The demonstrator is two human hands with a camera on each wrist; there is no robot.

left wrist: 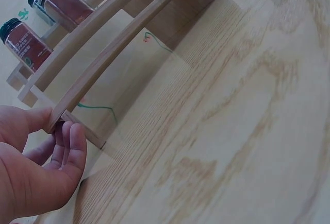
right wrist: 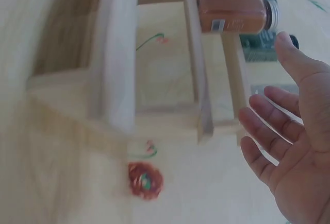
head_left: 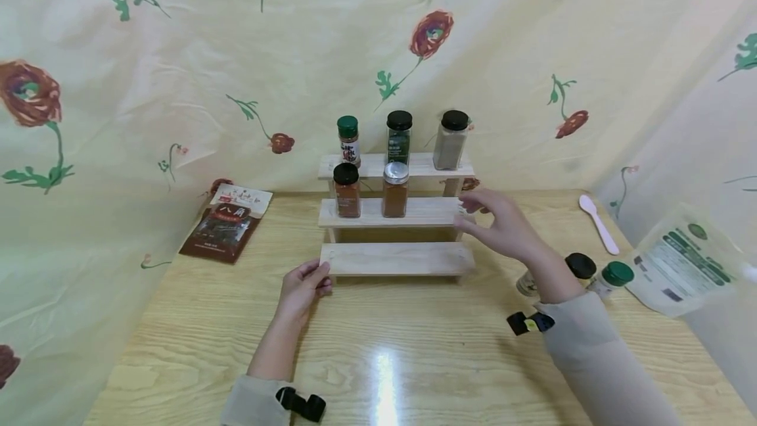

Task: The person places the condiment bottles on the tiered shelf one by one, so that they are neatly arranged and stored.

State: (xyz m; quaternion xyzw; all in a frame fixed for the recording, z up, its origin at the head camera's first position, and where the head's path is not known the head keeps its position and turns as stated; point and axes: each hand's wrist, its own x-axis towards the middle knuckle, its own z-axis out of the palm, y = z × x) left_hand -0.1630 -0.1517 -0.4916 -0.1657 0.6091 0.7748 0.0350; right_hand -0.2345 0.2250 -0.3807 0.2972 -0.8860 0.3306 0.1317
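A three-step wooden spice rack (head_left: 396, 260) stands on the table. My left hand (head_left: 303, 291) pinches the left end of its lowest step, thumb on top and fingers beneath, as the left wrist view shows. Beside the right end of the middle step is my right hand (head_left: 499, 222), fingers apart and holding nothing. On the middle step stand a black-capped jar (head_left: 347, 192) and a silver-capped jar of reddish-brown spice (head_left: 395, 192). The top step bears a green-capped bottle (head_left: 349, 143), a black-capped jar with a green label (head_left: 399, 140) and a black-capped jar of pale powder (head_left: 451, 143).
A brown packet (head_left: 226, 223) lies at the back left. Right of the rack, partly behind my right forearm, are a black-capped jar (head_left: 581, 267) and a green-capped jar (head_left: 615, 276). A white spoon (head_left: 598, 223) and a pale pouch (head_left: 686, 265) lie farther right.
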